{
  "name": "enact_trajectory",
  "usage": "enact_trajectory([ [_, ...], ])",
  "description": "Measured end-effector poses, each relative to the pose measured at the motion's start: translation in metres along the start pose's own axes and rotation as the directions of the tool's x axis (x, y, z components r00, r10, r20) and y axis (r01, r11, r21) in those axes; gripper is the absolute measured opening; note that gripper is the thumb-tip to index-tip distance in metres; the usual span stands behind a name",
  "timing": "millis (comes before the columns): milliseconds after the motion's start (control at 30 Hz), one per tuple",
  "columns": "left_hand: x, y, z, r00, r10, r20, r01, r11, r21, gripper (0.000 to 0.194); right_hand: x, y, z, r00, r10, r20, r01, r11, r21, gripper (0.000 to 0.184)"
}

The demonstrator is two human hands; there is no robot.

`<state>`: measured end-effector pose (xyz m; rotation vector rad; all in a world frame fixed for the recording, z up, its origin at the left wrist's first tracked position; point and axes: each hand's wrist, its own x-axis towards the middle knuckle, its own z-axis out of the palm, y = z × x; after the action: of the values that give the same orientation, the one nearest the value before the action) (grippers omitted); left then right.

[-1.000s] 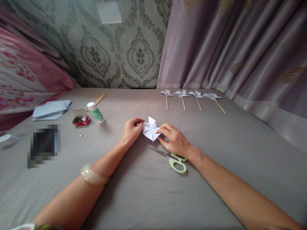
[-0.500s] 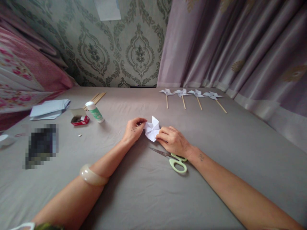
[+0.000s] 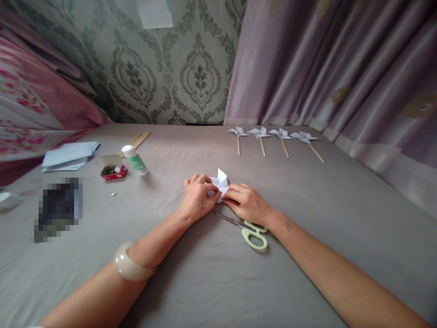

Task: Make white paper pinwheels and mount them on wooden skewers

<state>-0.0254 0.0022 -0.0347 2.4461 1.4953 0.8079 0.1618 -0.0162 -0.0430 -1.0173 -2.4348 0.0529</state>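
Between my hands is a white paper pinwheel (image 3: 221,178) without a stick, one blade standing up at its far side. My left hand (image 3: 200,193) is closed on its left and near side, covering part of the blades. From the right, my right hand (image 3: 247,200) pinches the near right edge of the paper. Scissors (image 3: 254,238) with pale green handles lie partly beneath my right hand and wrist, their blades pointing left toward the pinwheel.
Several finished pinwheels (image 3: 261,133) on sticks lie in a row at the back right. On the left are a glue stick (image 3: 136,161), a small red box (image 3: 114,172), wooden sticks (image 3: 139,140), folded paper (image 3: 70,156), a tiny pale piece (image 3: 114,194) and a blurred dark item (image 3: 59,207).
My left hand has shifted from the pinwheel's left tip round to its near side, now covering more of the paper. My right hand stays at the right edge.
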Motion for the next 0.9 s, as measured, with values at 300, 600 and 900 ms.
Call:
enact_trajectory([
  [300, -0.0015, -0.0063, 0.0031, 0.999, 0.031, 0.044, -0.034, 0.998, 0.061, 0.013, -0.0009, 0.0004, 0.0014, 0.999, 0.031, 0.013, -0.032, 0.997, 0.073, 0.010],
  [600, -0.0025, -0.0071, 0.0019, 0.997, 0.029, 0.066, -0.032, 0.999, 0.044, 0.013, 0.0001, -0.0004, 0.0006, 0.998, 0.064, 0.007, -0.064, 0.993, 0.103, 0.011],
  [900, -0.0021, -0.0017, -0.0019, 0.997, 0.005, 0.082, -0.010, 0.998, 0.062, 0.015, 0.0019, -0.0024, -0.0004, 0.993, 0.115, -0.008, -0.112, 0.980, 0.167, 0.009],
])
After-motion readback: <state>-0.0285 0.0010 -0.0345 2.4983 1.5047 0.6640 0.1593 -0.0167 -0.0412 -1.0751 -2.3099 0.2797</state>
